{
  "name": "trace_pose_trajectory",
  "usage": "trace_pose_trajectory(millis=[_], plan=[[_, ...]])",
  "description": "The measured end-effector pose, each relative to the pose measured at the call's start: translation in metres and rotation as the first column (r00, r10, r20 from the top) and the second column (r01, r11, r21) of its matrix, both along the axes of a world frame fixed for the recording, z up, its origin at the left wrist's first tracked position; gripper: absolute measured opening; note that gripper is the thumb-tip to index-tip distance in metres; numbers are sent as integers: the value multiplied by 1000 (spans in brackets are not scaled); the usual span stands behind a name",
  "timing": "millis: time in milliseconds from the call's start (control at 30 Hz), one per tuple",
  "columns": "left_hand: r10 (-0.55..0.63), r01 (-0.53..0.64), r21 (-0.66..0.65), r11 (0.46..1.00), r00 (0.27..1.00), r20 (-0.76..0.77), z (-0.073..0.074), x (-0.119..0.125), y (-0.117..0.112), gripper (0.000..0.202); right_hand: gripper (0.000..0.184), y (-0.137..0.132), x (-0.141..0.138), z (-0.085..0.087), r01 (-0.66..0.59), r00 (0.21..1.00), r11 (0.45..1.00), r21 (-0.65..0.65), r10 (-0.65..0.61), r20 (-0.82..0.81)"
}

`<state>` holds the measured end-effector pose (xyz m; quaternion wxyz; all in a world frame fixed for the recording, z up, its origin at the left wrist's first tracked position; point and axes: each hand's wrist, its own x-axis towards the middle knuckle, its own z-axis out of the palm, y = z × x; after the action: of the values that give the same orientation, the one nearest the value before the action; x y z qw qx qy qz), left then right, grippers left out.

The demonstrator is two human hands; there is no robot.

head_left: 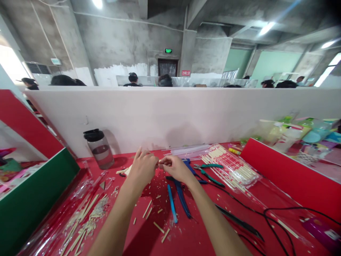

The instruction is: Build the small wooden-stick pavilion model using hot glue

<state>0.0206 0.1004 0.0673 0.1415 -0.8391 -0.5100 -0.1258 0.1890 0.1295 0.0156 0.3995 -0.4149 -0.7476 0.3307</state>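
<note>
My left hand (pixel 144 166) and my right hand (pixel 176 168) meet over the middle of the red table, with curled fingers pinched close together. Something tiny is between the fingertips, too small and hidden to name. Behind my left hand, pale wooden pieces (pixel 128 170) lie on the table, partly covered by it. Beside my right hand is a blue tool (pixel 188 163) that looks like a glue gun, partly hidden. Just below lie blue-handled pliers (pixel 182 199) and a blue pen (pixel 172 204). Green-handled pliers (pixel 213 174) rest open to the right.
A bottle (pixel 101 151) stands left, against the white partition (pixel 160 117). Bagged wooden sticks (pixel 234 167) and clear rods (pixel 189 152) lie at the back right. Cut stick pieces (pixel 82 227) litter the left. A black cable (pixel 239 202) crosses the right; several people sit beyond.
</note>
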Motion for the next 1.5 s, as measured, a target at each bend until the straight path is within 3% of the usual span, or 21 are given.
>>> trace_pose_trajectory(millis=[433, 1500], plan=[[-3, 3, -16, 1000, 1000, -25, 3, -7, -3, 20, 9, -6, -4, 7, 63, 997, 998, -3, -62, 55], [-18, 18, -21, 1000, 1000, -6, 3, -7, -2, 22, 9, -3, -3, 1, 7, 1000, 1000, 12, -7, 24]])
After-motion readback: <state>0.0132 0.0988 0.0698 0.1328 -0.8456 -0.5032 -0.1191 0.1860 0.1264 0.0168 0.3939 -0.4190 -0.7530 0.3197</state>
